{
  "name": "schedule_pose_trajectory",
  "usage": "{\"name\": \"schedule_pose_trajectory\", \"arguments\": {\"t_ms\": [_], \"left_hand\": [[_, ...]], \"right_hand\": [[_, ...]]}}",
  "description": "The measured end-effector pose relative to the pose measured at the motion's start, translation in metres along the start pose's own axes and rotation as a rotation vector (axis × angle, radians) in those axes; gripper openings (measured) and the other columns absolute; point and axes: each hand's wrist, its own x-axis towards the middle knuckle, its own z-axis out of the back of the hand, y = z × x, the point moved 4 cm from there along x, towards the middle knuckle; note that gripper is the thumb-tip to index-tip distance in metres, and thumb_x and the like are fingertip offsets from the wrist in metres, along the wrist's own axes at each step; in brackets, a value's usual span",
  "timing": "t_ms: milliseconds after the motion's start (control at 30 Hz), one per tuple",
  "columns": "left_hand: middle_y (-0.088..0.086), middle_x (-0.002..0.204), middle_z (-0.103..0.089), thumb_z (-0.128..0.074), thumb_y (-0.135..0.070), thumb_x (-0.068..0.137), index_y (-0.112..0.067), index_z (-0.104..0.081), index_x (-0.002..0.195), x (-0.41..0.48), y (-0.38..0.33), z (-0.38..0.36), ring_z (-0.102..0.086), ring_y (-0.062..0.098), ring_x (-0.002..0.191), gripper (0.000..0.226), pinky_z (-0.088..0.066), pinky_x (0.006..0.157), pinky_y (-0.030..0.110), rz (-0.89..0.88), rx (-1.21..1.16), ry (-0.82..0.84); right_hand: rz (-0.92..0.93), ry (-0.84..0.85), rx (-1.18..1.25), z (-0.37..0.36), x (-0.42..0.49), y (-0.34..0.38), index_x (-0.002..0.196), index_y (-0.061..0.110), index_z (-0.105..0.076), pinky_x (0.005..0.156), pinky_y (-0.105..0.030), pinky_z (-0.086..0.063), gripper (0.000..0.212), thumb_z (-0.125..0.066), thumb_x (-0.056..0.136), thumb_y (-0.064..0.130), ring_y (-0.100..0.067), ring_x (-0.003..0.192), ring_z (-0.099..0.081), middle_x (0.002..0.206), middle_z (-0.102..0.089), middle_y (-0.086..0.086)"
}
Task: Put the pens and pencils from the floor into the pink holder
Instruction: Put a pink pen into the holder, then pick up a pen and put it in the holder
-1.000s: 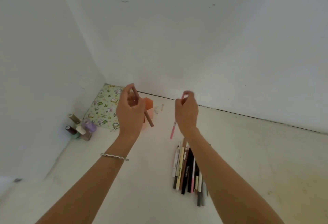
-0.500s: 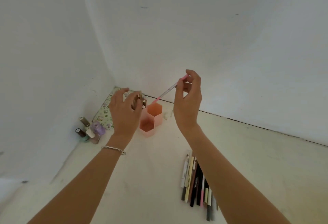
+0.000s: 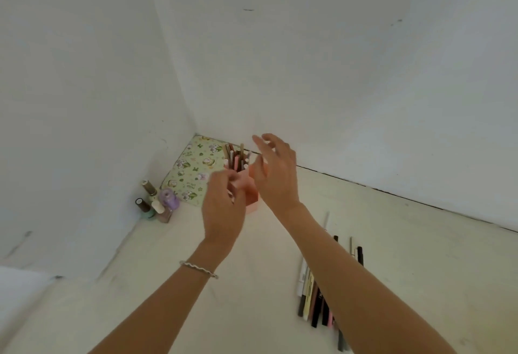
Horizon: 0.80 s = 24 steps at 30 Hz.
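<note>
The pink holder stands on the floor near the room's corner, mostly hidden behind my hands. Several pens and pencils stick up out of it. My left hand hovers in front of the holder with fingers loosely curled and nothing in them. My right hand is just right of the holder, fingers spread, holding nothing. A row of several pens and pencils lies on the floor at the right, partly covered by my right forearm.
A floral pouch lies in the corner behind the holder. Several nail polish bottles stand against the left wall. White walls close in at the left and back. The floor is pale.
My left hand has let go of the brown pencil and my right hand of the pink pen; both now stand in the holder. Both hands are blurred in motion, fingers apart.
</note>
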Motion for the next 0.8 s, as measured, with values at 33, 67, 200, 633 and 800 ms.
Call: {"name": "schedule_pose_trajectory", "arguments": {"t_ms": [33, 67, 200, 633, 800], "left_hand": [[-0.016, 0.088, -0.055, -0.055, -0.007, 0.083, -0.039, -0.052, 0.09, -0.01, -0.003, -0.013, -0.055, 0.003, 0.074, 0.033, -0.046, 0.063, 0.02, 0.015, 0.016, 0.097], [-0.016, 0.084, -0.056, -0.056, -0.01, 0.084, -0.038, -0.052, 0.089, -0.021, -0.005, -0.028, -0.055, 0.003, 0.074, 0.029, -0.044, 0.065, 0.018, 0.049, 0.059, 0.223], [-0.006, 0.099, -0.066, -0.059, -0.031, 0.085, -0.025, -0.062, 0.103, -0.074, -0.003, -0.094, -0.063, 0.015, 0.095, 0.019, -0.053, 0.084, 0.031, 0.246, 0.404, 0.802], [0.005, 0.098, -0.067, -0.051, -0.036, 0.097, -0.013, -0.059, 0.099, -0.102, -0.012, -0.12, -0.064, 0.022, 0.087, 0.024, -0.046, 0.07, 0.03, 0.285, 0.504, 0.722], [-0.007, 0.083, -0.063, -0.059, -0.031, 0.095, -0.019, -0.055, 0.097, -0.057, -0.041, -0.09, -0.062, 0.012, 0.074, 0.013, -0.051, 0.067, 0.026, 0.152, 0.1, 0.433]], "right_hand": [[-0.053, -0.053, 0.025, 0.008, -0.001, -0.006, 0.121, 0.008, -0.065, 0.095, -0.039, -0.042, 0.039, -0.054, 0.085, 0.0, -0.025, 0.107, -0.058, 0.122, -0.061, -0.01], [-0.109, -0.096, 0.052, 0.017, -0.001, -0.014, 0.121, 0.009, -0.064, 0.094, -0.038, -0.043, 0.041, -0.051, 0.084, -0.003, -0.023, 0.104, -0.058, 0.12, -0.061, -0.008], [-0.278, -0.136, 0.097, 0.057, -0.01, -0.051, 0.115, 0.012, -0.063, 0.083, -0.034, -0.049, 0.038, -0.048, 0.085, -0.006, -0.012, 0.087, -0.056, 0.112, -0.06, 0.001], [-0.502, -0.101, 0.055, 0.112, -0.06, -0.108, 0.098, 0.016, -0.065, 0.071, -0.006, -0.038, 0.029, -0.047, 0.087, -0.003, 0.002, 0.079, -0.054, 0.097, -0.061, 0.01], [-0.808, 0.206, -0.097, 0.093, -0.075, -0.14, 0.113, 0.005, -0.057, 0.063, -0.029, -0.043, 0.025, -0.046, 0.09, 0.004, -0.023, 0.078, -0.061, 0.091, -0.064, -0.007]]}}
